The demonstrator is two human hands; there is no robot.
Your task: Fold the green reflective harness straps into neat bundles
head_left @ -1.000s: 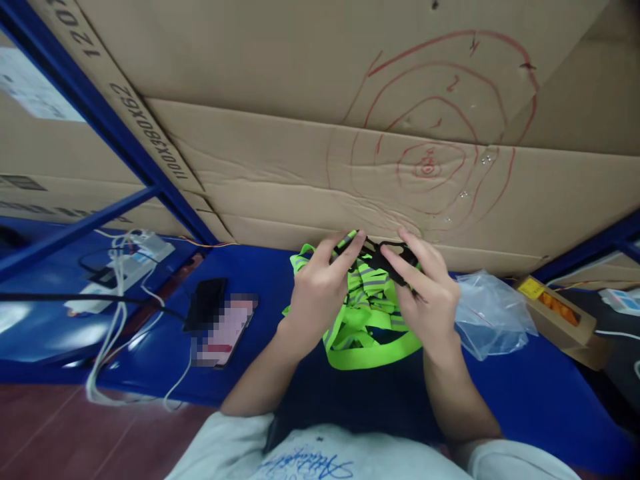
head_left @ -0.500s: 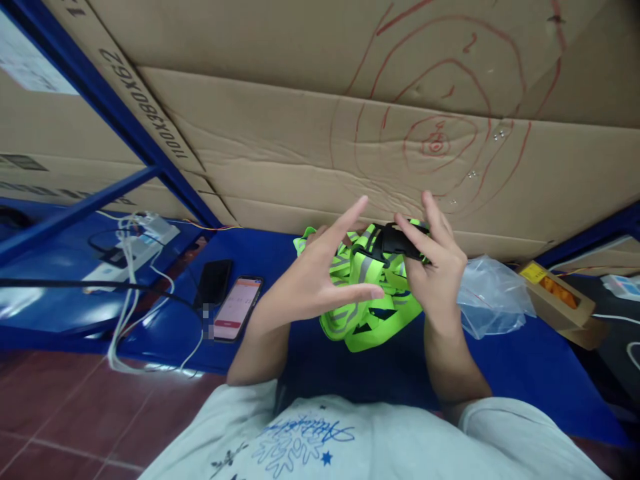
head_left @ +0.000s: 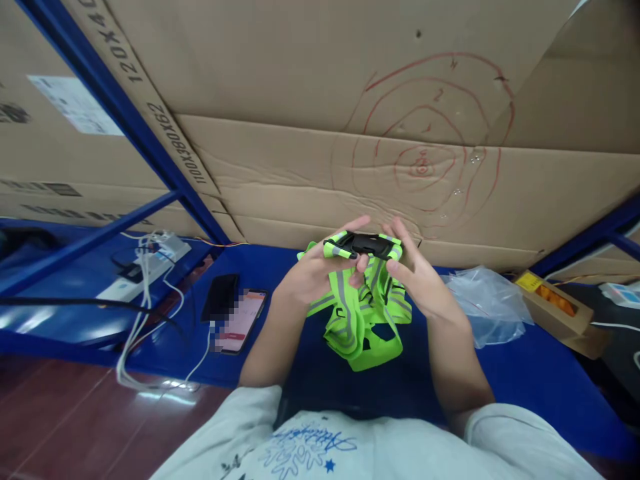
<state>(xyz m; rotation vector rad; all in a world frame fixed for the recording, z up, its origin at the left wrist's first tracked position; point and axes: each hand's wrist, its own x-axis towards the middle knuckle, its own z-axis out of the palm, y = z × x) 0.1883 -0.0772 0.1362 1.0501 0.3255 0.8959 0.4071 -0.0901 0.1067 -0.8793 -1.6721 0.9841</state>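
Note:
A neon green strap bundle with grey reflective stripes (head_left: 345, 320) hangs in loops over the blue table. Its black plastic buckle (head_left: 370, 245) sits at the top, between my two hands. At the buckle's left end, my left hand (head_left: 313, 270) is curled around the green webbing, thumb in front. My right hand (head_left: 413, 267) grips the webbing at the other end, its thumb below and fingers behind. Parts of the fingers on both hands are hidden behind the buckle and straps.
On the blue table (head_left: 525, 380), a black phone (head_left: 220, 297) and a lit phone (head_left: 244, 321) lie left, near white cables and a power strip (head_left: 173, 245). Right are a clear plastic bag (head_left: 487, 303) and a cardboard box (head_left: 557, 307). Cardboard (head_left: 280, 160) stands behind.
Both hands have come together at the buckle and closed on the webbing; before, their fingers were spread. The buckle now lies level between them, and the view has shifted slightly.

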